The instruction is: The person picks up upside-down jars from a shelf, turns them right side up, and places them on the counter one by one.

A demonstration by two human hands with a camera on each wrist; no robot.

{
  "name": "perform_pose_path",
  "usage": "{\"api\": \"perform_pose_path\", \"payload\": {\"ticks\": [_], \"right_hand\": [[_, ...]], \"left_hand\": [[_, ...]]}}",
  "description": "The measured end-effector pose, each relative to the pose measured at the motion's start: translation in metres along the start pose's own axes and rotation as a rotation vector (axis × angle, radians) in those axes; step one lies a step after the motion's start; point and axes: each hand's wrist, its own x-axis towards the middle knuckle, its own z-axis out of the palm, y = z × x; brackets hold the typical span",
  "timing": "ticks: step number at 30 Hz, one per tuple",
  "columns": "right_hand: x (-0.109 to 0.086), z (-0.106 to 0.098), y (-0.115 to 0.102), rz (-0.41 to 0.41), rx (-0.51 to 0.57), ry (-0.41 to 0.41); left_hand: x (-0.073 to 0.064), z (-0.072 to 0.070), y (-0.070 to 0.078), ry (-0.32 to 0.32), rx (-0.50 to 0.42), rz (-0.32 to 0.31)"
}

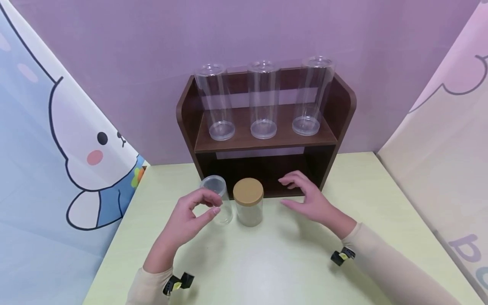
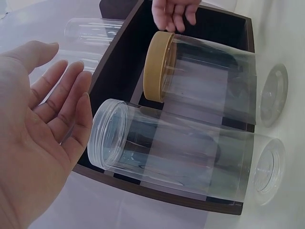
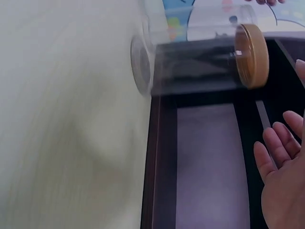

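Note:
Two clear cylindrical jars stand side by side on the table, in front of a dark brown shelf. One jar point(image 2: 176, 148) has a bare threaded rim and no lid; the other jar point(image 1: 250, 215) wears a tan screw lid point(image 1: 248, 191). My left hand point(image 1: 192, 216) hovers by the lidless jar, fingers loosely bent and thumb apart. In the left wrist view, nothing lies in that palm. To the right of the lidded jar is my right hand point(image 1: 309, 198), its fingers relaxed and spread from the thumb. A gap separates it from the jar.
On the upper board of the brown shelf point(image 1: 267, 146) stand three tall clear cylinders, left point(image 1: 219, 106), middle point(image 1: 264, 101) and right point(image 1: 310, 99). The pale table point(image 1: 259, 271) meets a purple backdrop. Printed cloths hang at the left point(image 1: 87, 127) and right point(image 1: 446, 140).

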Motion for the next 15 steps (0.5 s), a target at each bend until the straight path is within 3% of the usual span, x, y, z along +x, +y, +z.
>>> {"api": "perform_pose_path", "payload": {"ticks": [8,15], "right_hand": [[-0.020,-0.034,0.004,-0.030,-0.063,0.077],[-0.031,-0.052,0.003,-0.021,-0.082,0.125]], "left_hand": [[0.002,-0.002,0.000,-0.005,-0.003,-0.011],[0.001,-0.004,0.001,-0.001,0.000,-0.017]]}}
